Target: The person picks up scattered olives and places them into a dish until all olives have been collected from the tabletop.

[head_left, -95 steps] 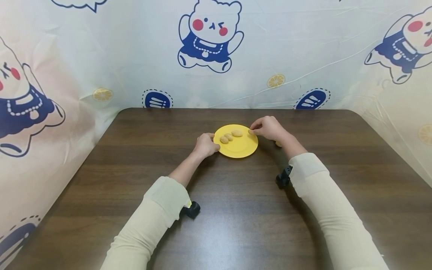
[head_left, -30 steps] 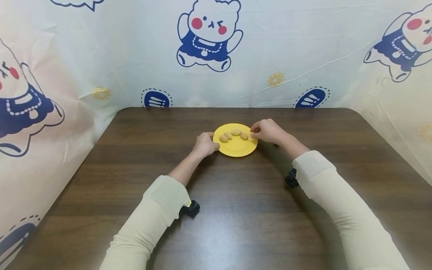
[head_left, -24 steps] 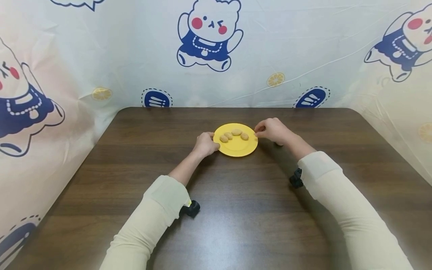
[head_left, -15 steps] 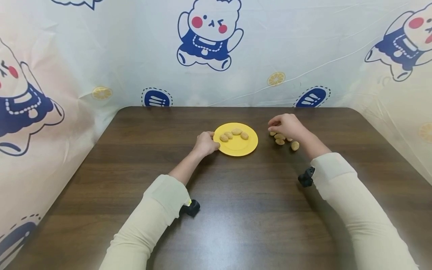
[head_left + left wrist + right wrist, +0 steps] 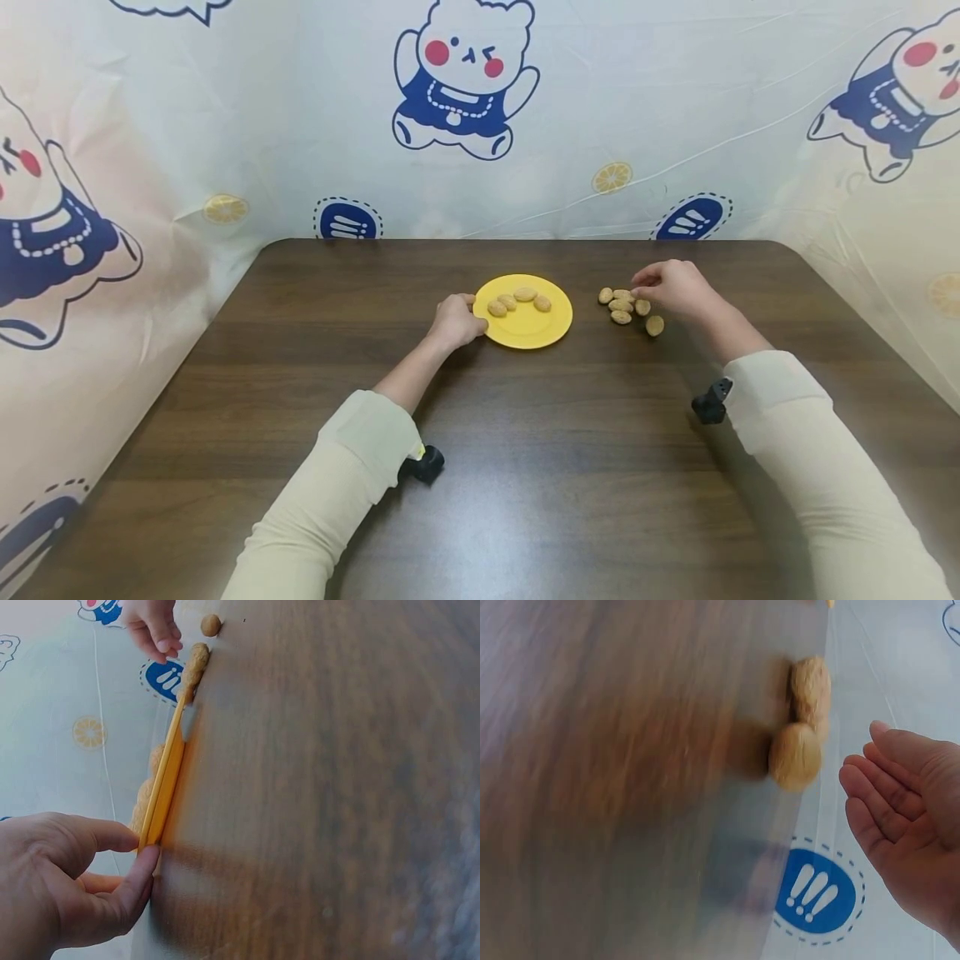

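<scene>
A round yellow plate (image 5: 525, 332) sits towards the back of the table, and its left rim is pinched between the thumb and fingers of my left hand (image 5: 456, 322). On the plate lie several tan, oval, nut-like pieces (image 5: 524, 294). To the right of the plate, a loose cluster of more nut-like pieces (image 5: 621, 305) rests on the wood. My right hand (image 5: 679, 287) hovers just behind and above that cluster's right side. In the right wrist view its fingers (image 5: 874, 814) are loosely bent and hold nothing, a short way from the rough-skinned pieces (image 5: 795, 756).
The brown wooden table (image 5: 480, 467) has rounded far corners. Behind it and along both sides hangs a pale printed cloth (image 5: 315, 108) with cartoon bears. A small black camera is strapped below each sleeve.
My right hand set a nut-like piece on the plate's right side, let go, and moved right to the cluster, uncovering it. My left hand stayed on the rim.
</scene>
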A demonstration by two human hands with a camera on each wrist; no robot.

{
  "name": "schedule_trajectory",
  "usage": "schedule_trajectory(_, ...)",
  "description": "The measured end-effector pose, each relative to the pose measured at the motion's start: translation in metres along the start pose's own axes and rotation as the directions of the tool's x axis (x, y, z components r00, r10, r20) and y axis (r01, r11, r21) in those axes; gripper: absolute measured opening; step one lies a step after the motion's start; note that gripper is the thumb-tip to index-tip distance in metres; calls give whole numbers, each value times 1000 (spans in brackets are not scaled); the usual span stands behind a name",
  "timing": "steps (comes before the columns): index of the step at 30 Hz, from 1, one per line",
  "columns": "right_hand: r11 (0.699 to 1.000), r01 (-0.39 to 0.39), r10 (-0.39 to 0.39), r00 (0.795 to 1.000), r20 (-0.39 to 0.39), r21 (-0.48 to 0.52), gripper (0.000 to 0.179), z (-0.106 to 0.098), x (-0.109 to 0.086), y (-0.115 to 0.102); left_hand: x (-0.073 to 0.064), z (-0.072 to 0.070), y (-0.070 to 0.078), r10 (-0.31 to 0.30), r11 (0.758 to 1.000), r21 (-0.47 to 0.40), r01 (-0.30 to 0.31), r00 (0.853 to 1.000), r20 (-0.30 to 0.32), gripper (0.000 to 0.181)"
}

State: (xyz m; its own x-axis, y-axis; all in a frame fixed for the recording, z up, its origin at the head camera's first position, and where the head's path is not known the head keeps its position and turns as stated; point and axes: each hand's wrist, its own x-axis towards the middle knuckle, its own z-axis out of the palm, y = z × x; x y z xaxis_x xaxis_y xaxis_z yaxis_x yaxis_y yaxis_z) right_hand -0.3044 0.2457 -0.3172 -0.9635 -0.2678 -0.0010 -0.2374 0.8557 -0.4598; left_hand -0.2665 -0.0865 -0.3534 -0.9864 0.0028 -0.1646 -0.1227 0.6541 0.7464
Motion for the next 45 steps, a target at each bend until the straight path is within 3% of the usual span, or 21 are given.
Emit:
schedule_trajectory(6, 999, -33, 33, 999, 20, -6, 30, -7, -9, 14, 0, -1, 1, 1, 1000, -12, -1, 1000, 6, 60)
schedule_trajectory(21, 997, -55, 65, 976, 208, -54, 36, -7, -23, 31, 0, 0, 0, 5, 1000, -8, -5, 1000, 2, 61)
schedule_trajectory(37, 997, -71, 64, 964, 257, 18, 35, -6, -23, 28, 3, 0, -1, -8, 1000, 14, 8, 1000, -3, 62)
schedule_trajectory(45, 1000, -11, 3, 968, 252, 29, 32, -8, -24, 30, 3, 0, -1, -5, 1000, 15, 5, 1000, -6, 62)
